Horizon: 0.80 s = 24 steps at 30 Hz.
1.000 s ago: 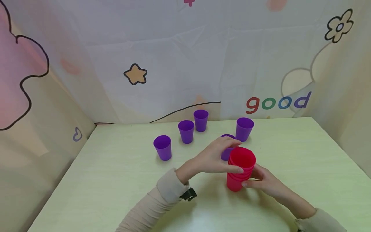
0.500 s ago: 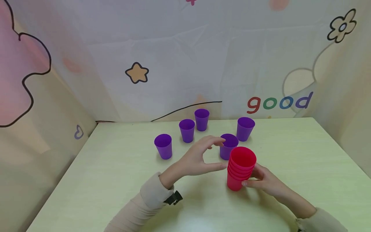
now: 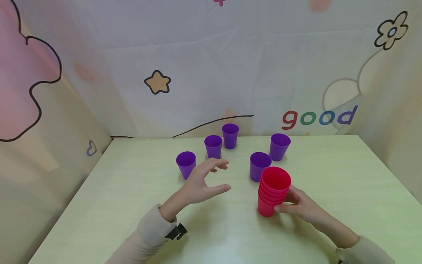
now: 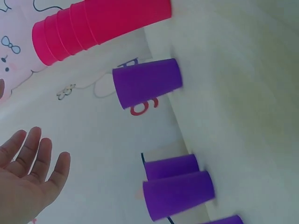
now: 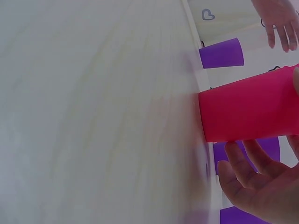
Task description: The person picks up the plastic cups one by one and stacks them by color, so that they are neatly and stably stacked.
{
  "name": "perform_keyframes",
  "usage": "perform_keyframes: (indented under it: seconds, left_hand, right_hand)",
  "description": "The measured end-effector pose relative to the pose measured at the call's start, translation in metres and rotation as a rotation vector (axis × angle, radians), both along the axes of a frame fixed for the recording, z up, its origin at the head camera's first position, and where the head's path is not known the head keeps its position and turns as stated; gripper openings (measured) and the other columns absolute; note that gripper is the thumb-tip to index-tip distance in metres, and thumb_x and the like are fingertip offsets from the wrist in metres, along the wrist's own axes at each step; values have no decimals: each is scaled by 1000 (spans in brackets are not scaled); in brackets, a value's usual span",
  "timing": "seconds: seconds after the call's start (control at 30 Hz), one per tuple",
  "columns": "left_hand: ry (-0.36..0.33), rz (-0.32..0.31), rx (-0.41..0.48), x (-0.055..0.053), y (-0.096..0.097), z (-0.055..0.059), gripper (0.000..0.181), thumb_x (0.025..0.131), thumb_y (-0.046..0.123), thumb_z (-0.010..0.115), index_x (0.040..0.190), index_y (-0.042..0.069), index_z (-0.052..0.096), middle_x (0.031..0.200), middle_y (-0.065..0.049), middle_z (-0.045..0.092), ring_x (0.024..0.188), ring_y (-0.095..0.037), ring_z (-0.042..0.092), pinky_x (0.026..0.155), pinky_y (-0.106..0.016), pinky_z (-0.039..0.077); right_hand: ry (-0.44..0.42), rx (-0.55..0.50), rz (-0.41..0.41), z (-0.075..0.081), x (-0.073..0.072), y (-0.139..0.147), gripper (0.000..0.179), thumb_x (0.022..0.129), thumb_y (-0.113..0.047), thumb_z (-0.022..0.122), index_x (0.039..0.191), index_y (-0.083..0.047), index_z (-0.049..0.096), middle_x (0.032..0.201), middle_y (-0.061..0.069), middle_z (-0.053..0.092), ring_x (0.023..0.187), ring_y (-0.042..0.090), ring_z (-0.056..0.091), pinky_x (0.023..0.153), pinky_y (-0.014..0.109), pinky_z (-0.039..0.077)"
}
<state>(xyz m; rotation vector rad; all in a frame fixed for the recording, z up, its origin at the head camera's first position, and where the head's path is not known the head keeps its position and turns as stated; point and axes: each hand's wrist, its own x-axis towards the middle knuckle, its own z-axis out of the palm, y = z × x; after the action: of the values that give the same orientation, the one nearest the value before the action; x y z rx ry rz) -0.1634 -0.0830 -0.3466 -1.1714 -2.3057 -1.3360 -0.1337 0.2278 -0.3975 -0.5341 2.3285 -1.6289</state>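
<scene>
A stack of several nested red cups (image 3: 271, 200) stands upright, mouth up, on the right half of the table. My right hand (image 3: 306, 211) grips the stack low on its right side, thumb in front and fingers behind. In the right wrist view, the fingers (image 5: 243, 170) lie along the lower red cup (image 5: 247, 109). My left hand (image 3: 199, 185) hangs in the air left of the stack, thumb and fingers spread, holding nothing. It overlaps the leftmost purple cup (image 3: 184, 163) in the head view. Another purple cup (image 3: 258, 170) stands just behind the red stack.
More purple cups stand upright towards the back: one purple cup (image 3: 279, 148) at the right, and a pair, a nearer purple cup (image 3: 213, 146) and a farther purple cup (image 3: 230, 137). A printed curtain (image 3: 204, 84) rises behind the pale table (image 3: 329, 176).
My left hand has let go of the red stack's rim and moved left, away from it. My right hand and the stack stay in place.
</scene>
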Motion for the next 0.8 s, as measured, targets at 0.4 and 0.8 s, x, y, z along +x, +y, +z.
perform_keyframes:
  seconds: [0.4, 0.8]
  left_hand:
    - [-11, 215, 25, 3, -46, -15, 51, 70, 8, 78, 115, 2, 56, 103, -8, 62, 97, -22, 57, 78, -38, 49]
    - [-49, 392, 25, -9, -78, -25, 48, 70, 4, 77, 113, -4, 56, 96, -14, 60, 91, -30, 55, 72, -35, 48]
  right_hand:
    - [8, -2, 5, 2, 1, 0, 54, 81, -10, 67, 127, 4, 42, 109, 9, 57, 97, 19, 56, 84, 40, 43]
    - [11, -8, 13, 2, 1, 0, 53, 81, -9, 66, 126, 5, 42, 107, 9, 58, 95, 17, 56, 82, 40, 43]
